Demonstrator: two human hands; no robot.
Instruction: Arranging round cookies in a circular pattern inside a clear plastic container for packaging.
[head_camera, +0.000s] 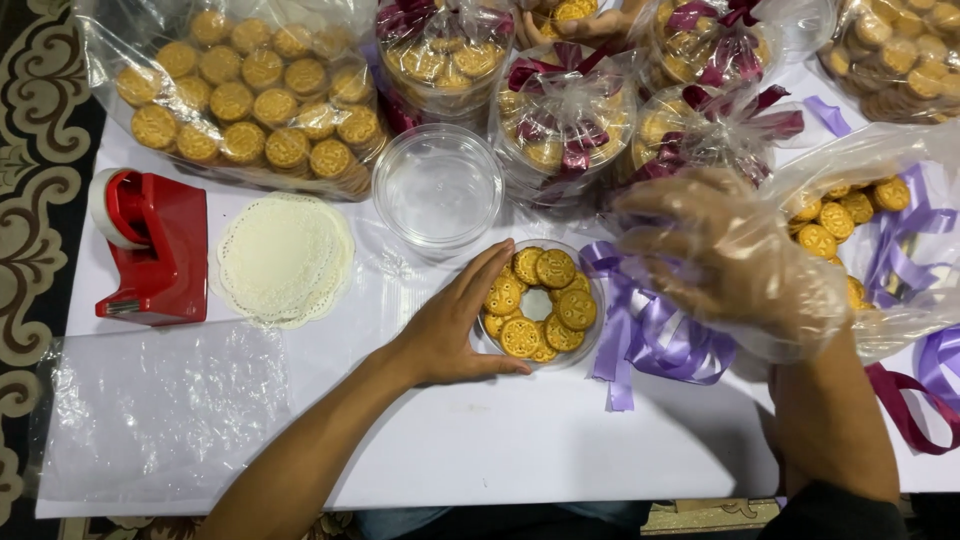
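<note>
You're looking down at a white table (520, 450) that fills nearly all the view. At its left edge and along the bottom you see dark patterned carpet (30, 120) with cream and gold scrollwork. Light is even and bright, shadows soft.

One head-worn view — steeply down, close over the white table (520, 450) and both forearms, no second view.

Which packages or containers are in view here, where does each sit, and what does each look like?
Round clear tub: centre, ring of golden cookies, left hand cupping it.
Empty clear tub: behind it.
Wrapped tubs: back centre, maroon ribbons.
Large clear bag: back left, full of cookies.
Open bag: right, beside the gloved right hand.
</note>
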